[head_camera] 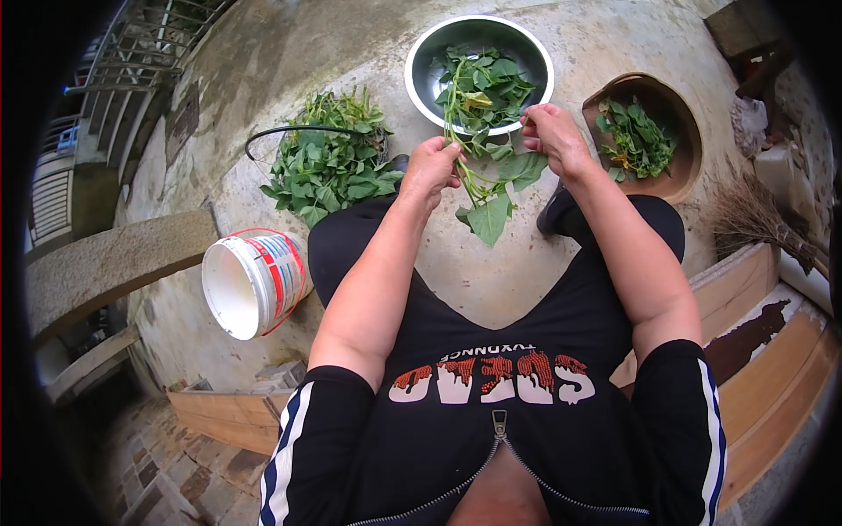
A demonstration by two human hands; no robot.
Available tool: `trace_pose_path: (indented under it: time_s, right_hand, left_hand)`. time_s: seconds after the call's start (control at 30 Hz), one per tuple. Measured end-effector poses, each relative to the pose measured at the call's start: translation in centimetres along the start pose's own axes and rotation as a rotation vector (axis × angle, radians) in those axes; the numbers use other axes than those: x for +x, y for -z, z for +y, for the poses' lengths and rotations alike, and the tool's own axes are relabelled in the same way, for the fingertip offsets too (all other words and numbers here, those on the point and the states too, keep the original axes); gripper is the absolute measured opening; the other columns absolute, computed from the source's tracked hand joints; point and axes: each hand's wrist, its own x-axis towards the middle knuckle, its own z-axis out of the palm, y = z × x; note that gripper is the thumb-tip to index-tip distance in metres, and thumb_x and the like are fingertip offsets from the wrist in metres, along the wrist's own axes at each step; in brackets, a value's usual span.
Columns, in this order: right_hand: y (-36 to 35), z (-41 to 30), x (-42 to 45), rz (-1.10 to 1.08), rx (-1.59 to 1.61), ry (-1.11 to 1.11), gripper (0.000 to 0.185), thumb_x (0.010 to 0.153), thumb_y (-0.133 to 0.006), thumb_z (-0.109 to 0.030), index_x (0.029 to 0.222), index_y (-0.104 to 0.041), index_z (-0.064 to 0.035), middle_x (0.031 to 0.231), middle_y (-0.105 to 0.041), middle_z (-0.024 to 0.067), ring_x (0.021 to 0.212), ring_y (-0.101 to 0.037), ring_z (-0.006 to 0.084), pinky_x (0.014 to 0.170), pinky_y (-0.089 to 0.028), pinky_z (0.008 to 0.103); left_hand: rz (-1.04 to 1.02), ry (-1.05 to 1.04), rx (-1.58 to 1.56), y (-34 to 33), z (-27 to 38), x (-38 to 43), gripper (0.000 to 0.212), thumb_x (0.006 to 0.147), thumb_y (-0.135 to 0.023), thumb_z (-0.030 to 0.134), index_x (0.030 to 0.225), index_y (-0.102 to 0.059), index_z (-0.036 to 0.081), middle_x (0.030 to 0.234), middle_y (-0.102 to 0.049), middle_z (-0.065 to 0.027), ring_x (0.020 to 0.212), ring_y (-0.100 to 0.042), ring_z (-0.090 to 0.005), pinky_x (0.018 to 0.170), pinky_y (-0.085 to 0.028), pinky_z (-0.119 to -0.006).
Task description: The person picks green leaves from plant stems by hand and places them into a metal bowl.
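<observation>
My left hand [432, 169] is closed on the green stems of a leafy vine [490, 220], whose large leaves hang down between my knees. My right hand [556, 139] is at the near right rim of a metal basin [416, 92], thumb and forefinger pinched together; a bit of stem seems to be between them. Picked green leaves [503, 82] and a yellowed one lie in the basin. To the left, a heap of leafy stems [335, 164] fills a container with a black handle [299, 127]. At the right, more greens [635, 138] lie in a brown, cut-open container [687, 158].
A white plastic bucket [256, 286] with a red handle lies on its side by my left knee. Stone slabs [125, 263] stand farther left. A twig broom [756, 214] and wooden boards [743, 283] are at the right, on the concrete floor [460, 283] side.
</observation>
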Motion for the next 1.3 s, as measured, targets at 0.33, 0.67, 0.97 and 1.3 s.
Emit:
trace_pose_path:
  time_s: [0.33,0.67,0.97,1.3]
  right_hand:
    - [-2.0,0.1,-3.6,-0.454,-0.800,0.554,0.019,0.081,-0.060,-0.018,0.090,-0.064,-0.0014,0.078,-0.064,0.0153,0.071,-0.062,0.0276,0.066,-0.048,0.0352]
    - [-2.3,0.8,-2.8,-0.593,-0.898,0.526,0.018,0.077,-0.060,-0.016,0.085,-0.067,-0.0015,0.073,-0.064,0.0165,0.066,-0.062,0.0276,0.063,-0.048,0.0360]
    - [-3.3,2.2,-2.7,-0.303,-0.752,0.385,0.018,0.078,-0.058,-0.015,0.082,-0.067,0.0006,0.065,-0.062,0.0143,0.059,-0.059,0.0210,0.059,-0.047,0.0353]
    - [-3.0,2.1,-0.8,-0.210,-0.074,-0.014,0.012,0.086,-0.058,-0.016,0.082,-0.060,-0.0043,0.060,-0.049,-0.0034,0.046,-0.038,0.0056,0.041,-0.030,0.0245]
  left_hand:
    - [0.051,-0.058,-0.036,0.3,-0.2,0.2,0.013,0.094,-0.051,0.017,0.091,-0.056,0.006,0.073,-0.058,0.0000,0.051,-0.048,-0.0076,0.043,-0.039,-0.021]
    - [0.050,-0.122,-0.074,0.2,-0.2,0.1,0.013,0.094,-0.051,0.018,0.089,-0.056,0.006,0.072,-0.058,-0.0005,0.049,-0.046,-0.0077,0.043,-0.038,-0.021]
    - [0.101,-0.200,-0.124,0.2,-0.1,0.1,0.012,0.094,-0.053,0.017,0.092,-0.055,0.005,0.076,-0.060,-0.0014,0.057,-0.054,-0.0085,0.047,-0.042,-0.020]
    - [0.164,-0.147,-0.201,0.3,-0.4,0.4,0.011,0.095,-0.050,0.017,0.094,-0.053,0.007,0.077,-0.060,-0.0016,0.060,-0.056,-0.0106,0.052,-0.045,-0.023]
